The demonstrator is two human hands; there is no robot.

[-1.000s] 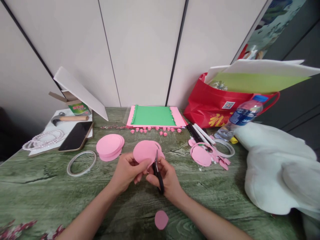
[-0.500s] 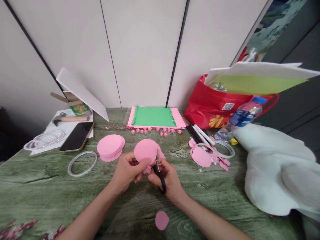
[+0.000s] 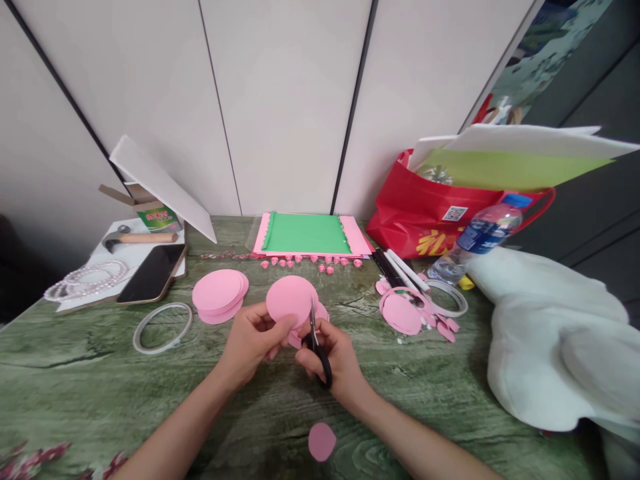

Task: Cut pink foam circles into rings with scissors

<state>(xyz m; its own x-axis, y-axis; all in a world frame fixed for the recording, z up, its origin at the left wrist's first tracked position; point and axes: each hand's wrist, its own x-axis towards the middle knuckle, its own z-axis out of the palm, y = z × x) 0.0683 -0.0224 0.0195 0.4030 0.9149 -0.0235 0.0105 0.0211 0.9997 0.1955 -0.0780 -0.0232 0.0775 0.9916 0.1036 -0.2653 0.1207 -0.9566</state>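
Observation:
My left hand (image 3: 257, 340) is closed on a pink paper circle (image 3: 290, 300), thumb on its lower edge. In my right hand (image 3: 333, 357) are black-handled scissors (image 3: 319, 357), their blades pointing up along the circle's right edge. More pink paper shows behind the circle, partly hidden by my fingers. Left of my hands lies a stack of pink paper circles (image 3: 219, 293). A small pink paper piece (image 3: 321, 441) rests on the table near my right forearm.
A phone (image 3: 151, 272), a hammer (image 3: 145, 238) and a tape roll (image 3: 163, 328) lie at left. Small pink rolled pieces (image 3: 321, 268) line the green paper (image 3: 307, 233). At right are pink scraps (image 3: 404, 313), a bottle (image 3: 483, 233), a red bag (image 3: 410, 213) and a white plush item (image 3: 555, 347).
The pink circle has shifted slightly in my left hand, and more pink paper now shows beneath it. The scissors stay at its right edge. The whole view has moved a little.

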